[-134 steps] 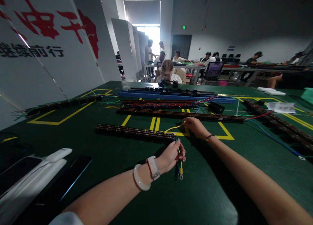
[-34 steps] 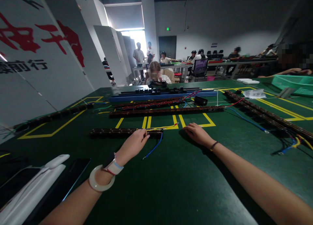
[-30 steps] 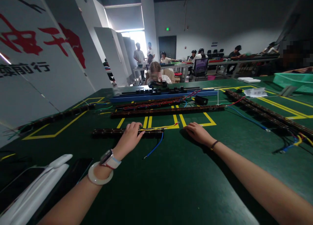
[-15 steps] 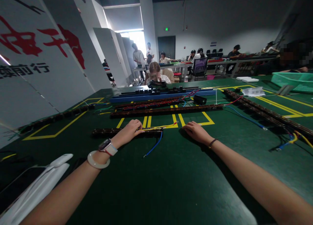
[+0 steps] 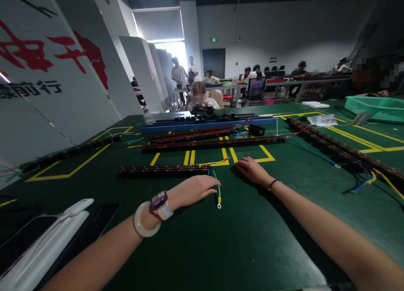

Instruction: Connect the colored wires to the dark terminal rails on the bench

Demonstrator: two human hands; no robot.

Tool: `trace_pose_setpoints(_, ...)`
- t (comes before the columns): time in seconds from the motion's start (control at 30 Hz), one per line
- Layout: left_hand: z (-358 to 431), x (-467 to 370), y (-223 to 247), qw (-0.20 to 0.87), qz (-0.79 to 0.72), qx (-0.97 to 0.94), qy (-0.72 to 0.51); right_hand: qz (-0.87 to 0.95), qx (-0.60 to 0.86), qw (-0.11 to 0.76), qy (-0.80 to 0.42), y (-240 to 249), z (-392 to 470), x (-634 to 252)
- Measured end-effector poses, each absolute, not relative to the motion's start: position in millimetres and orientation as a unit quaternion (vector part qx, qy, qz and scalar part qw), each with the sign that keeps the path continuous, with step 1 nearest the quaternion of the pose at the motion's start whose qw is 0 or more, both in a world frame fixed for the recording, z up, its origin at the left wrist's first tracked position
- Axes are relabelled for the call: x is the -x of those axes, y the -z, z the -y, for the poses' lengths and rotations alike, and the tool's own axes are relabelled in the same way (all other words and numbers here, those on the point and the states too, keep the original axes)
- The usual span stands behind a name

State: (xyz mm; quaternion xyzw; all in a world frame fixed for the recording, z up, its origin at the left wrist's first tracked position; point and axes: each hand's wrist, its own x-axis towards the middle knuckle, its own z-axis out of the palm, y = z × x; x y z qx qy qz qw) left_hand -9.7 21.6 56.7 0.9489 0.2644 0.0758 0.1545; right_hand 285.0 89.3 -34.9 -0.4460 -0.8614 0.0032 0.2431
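Observation:
My left hand [image 5: 195, 190], with a watch and a pale bangle at the wrist, reaches over the right end of a short dark strip [image 5: 158, 169]. Its thumb and forefinger are apart beside a green wire [image 5: 218, 190] that ends in a yellow-sleeved ring terminal [image 5: 219, 205]; whether they touch it I cannot tell. A yellow wire [image 5: 211, 162] with a red-sleeved ring terminal runs out behind the strip, and the blue wire is mostly hidden by my hand. My right hand [image 5: 252, 169] rests on the green table with loosely bent fingers, holding nothing.
A longer dark strip [image 5: 214, 143], red-wired strips [image 5: 192, 135] and blue rails [image 5: 208, 123] lie farther back. Long wired strips [image 5: 341, 148] run along the right, near a green basket [image 5: 375, 108]. A white object [image 5: 53, 240] and phone [image 5: 107, 215] lie at left. A person sits opposite.
My left hand has moved right and nearer to me, off the strip to its wire end. The green wire has come into view and the blue one is largely covered. My right hand stays put.

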Motion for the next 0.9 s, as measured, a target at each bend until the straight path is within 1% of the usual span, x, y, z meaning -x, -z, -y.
trace_pose_setpoints(0.07, -15.4, 9.7, -48.9, 0.165, -0.261, -0.948, -0.079, 0.852, 0.451, 0.264, -0.021, 34.6, -91.1, -281.8)
trace_pose_setpoints(0.17, -7.8, 12.1, -36.6, 0.176, -0.28, -0.936, -0.123, 0.837, 0.455, 0.3, -0.045, 27.3, -93.5, -264.8)
trace_pose_setpoints(0.27, -0.3, 8.7, -23.5, 0.165, -0.286, -0.929, -0.164, 0.838, 0.449, 0.302, -0.075, 13.6, -94.2, -230.2)
trace_pose_setpoints(0.37, 7.8, -0.3, -12.6, 0.128, -0.249, -0.944, -0.173, 0.852, 0.453, 0.249, -0.082, 1.8, -93.9, -186.1)
trace_pose_setpoints(0.5, 15.7, -6.3, -3.7, 0.057, -0.177, -0.969, -0.162, 0.879, 0.449, 0.156, -0.026, -2.8, -98.0, -139.2)
trace_pose_setpoints(0.57, 17.1, -4.5, -1.0, 0.031, -0.155, -0.974, -0.164, 0.885, 0.447, 0.13, -0.015, -2.1, -102.7, -127.7)
trace_pose_setpoints(0.67, 16.9, -0.2, 1.0, 0.023, -0.143, -0.974, -0.175, 0.888, 0.445, 0.117, -0.019, -1.0, -109.3, -124.0)
trace_pose_setpoints(0.9, 15.5, 0.5, 0.9, 0.043, -0.143, -0.973, -0.175, 0.881, 0.46, 0.113, -0.021, -0.9, -108.9, -136.3)
